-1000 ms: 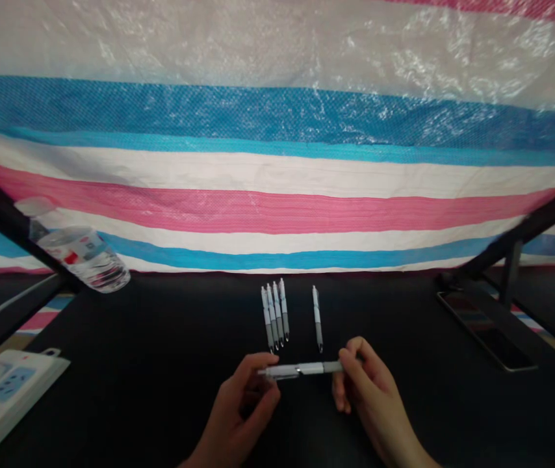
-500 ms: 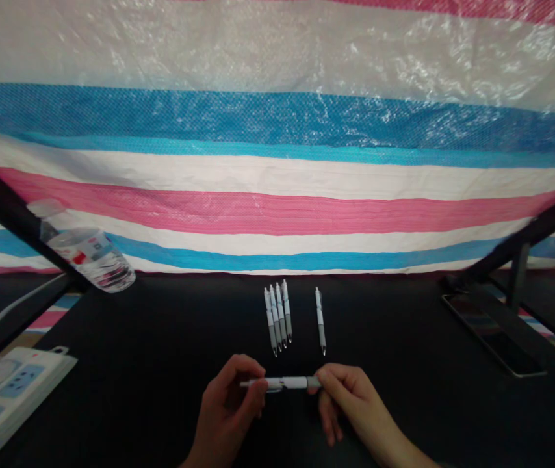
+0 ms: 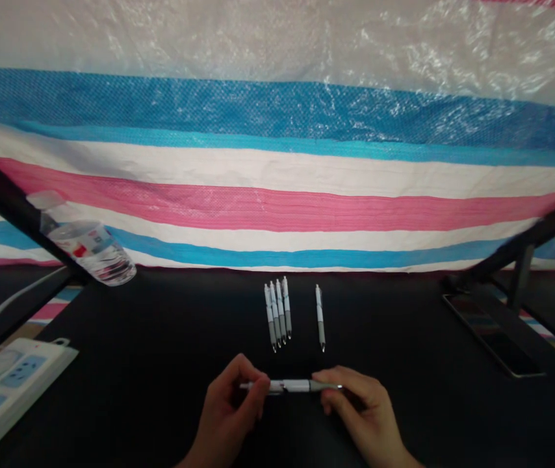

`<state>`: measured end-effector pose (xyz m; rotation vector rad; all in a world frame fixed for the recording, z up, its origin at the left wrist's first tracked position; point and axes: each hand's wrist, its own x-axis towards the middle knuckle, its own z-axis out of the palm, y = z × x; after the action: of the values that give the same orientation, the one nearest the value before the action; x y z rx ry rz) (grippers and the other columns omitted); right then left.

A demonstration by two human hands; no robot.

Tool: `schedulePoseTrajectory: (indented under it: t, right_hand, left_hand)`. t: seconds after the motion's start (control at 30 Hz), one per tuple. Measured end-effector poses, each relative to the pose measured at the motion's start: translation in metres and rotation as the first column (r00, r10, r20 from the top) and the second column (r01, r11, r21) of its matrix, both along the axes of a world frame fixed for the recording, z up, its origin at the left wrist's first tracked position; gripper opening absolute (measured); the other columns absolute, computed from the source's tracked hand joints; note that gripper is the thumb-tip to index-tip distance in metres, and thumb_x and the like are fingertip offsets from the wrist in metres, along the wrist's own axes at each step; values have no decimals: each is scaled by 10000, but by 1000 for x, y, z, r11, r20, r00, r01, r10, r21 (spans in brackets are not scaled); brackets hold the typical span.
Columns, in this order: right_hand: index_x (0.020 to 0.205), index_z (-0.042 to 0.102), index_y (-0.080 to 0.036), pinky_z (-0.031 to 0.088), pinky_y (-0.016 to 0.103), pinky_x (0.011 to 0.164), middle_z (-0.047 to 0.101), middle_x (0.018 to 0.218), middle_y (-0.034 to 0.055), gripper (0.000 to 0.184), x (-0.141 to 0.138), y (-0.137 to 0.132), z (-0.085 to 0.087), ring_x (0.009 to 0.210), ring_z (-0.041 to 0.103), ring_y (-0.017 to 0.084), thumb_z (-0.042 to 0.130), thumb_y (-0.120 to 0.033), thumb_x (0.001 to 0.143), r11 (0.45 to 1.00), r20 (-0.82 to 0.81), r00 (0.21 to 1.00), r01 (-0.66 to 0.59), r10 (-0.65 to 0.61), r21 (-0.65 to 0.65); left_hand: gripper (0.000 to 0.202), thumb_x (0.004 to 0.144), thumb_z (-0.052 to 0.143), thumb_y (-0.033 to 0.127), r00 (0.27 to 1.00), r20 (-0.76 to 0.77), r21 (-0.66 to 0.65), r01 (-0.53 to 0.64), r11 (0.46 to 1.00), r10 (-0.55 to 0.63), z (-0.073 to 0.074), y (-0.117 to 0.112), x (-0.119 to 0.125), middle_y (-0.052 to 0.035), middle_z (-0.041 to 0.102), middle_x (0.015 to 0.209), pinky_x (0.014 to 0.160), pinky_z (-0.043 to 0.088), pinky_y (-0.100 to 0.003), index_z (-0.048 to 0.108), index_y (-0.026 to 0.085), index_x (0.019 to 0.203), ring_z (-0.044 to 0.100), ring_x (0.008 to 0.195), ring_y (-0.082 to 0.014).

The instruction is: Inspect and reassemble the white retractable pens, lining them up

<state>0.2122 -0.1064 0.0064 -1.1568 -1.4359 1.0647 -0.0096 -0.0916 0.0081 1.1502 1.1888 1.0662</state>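
I hold a white and grey pen [image 3: 293, 386] sideways between both hands, low over the black table [image 3: 160, 364]. My left hand [image 3: 231, 409] pinches its left end between thumb and fingers. My right hand [image 3: 362, 413] pinches the grey tip end on the right. Just beyond my hands, several matching pens [image 3: 277, 314] lie side by side in a tight row, tips toward me. A single pen [image 3: 320, 317] lies apart to their right.
A clear water bottle [image 3: 85, 244] leans at the back left by a black bar. A white power strip [image 3: 2, 390] sits at the left edge. A dark phone [image 3: 492, 335] lies at the right. A striped tarp [image 3: 277, 162] hangs behind the table.
My hands and the held pen have come slightly nearer and lower. My right fingers have shifted along the pen, so its grey tip now shows past them.
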Motion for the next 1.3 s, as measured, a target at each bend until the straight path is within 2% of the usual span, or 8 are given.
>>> schedulePoseTrajectory:
  t: [0.13, 0.27, 0.43, 0.57, 0.7, 0.87, 1.17, 1.3]
  right_hand:
    - [1012, 718, -179, 428, 197, 440, 708, 699, 62, 333, -1, -2, -1, 502, 626, 132, 630, -474, 886, 984, -73, 995, -74, 63, -164]
    - [725, 628, -144, 334, 180, 395, 612, 545, 31, 530, -2, -1, -2, 410, 522, 92, 449, -589, 949, 932, -145, 980, -174, 133, -319]
    - [947, 582, -170, 329, 171, 430, 614, 659, -10, 378, -1, 2, -1, 447, 502, 70, 566, -545, 914, 937, -197, 977, -145, 85, -318]
    - [736, 556, -159, 262, 175, 393, 570, 545, -10, 479, 0, 4, -1, 383, 455, 61, 491, -591, 932, 908, -193, 972, -196, 131, -371]
    - [818, 556, -167, 280, 170, 414, 602, 644, -13, 413, 1, 4, 6, 417, 467, 55, 628, -572, 857, 916, -226, 966, -198, 123, -349]
    - [651, 554, -158, 272, 184, 401, 512, 514, -21, 559, 1, 3, 7, 385, 420, 60, 448, -632, 929, 903, -169, 975, -199, 144, -380]
    - [650, 541, -163, 256, 175, 371, 512, 502, -24, 559, 2, 5, 3, 362, 410, 59, 456, -649, 913, 902, -206, 973, -178, 103, -393]
    - [836, 582, -163, 311, 164, 407, 604, 665, -12, 393, 3, 5, 4, 432, 486, 59, 654, -549, 843, 927, -270, 962, -147, 51, -346]
  left_hand:
    - [377, 840, 645, 534, 999, 28, -1, -25, 1000, 25, 0, -2, -1, 53, 498, 503, 398, 312, -170, 571, 181, 727, 407, 405, -74]
    - [373, 827, 666, 519, 998, 20, 30, -59, 998, 58, 5, -3, -4, 41, 509, 509, 400, 333, -180, 595, 172, 709, 429, 412, -81]
    - [386, 829, 659, 528, 998, 14, 41, -61, 997, 60, 8, -1, -4, 31, 518, 520, 400, 348, -185, 601, 169, 701, 443, 419, -86]
    - [384, 825, 664, 525, 997, 25, 37, -70, 997, 69, 8, 1, -4, 29, 522, 524, 404, 355, -187, 596, 170, 697, 448, 429, -90]
    - [385, 817, 674, 526, 997, 39, 29, -70, 997, 69, 8, 1, -3, 27, 524, 523, 405, 360, -189, 592, 170, 697, 450, 434, -92]
    - [362, 833, 667, 504, 997, 45, 32, -71, 997, 70, 5, 0, -4, 28, 524, 540, 412, 367, -186, 592, 171, 713, 458, 448, -93]
    - [334, 862, 646, 468, 997, 40, 73, -69, 995, 67, 1, 0, -6, 32, 514, 551, 419, 367, -183, 582, 176, 713, 450, 455, -90]
    - [319, 876, 638, 451, 997, 42, 66, -66, 996, 63, 0, -1, -7, 31, 519, 567, 430, 370, -180, 584, 173, 729, 456, 467, -87]
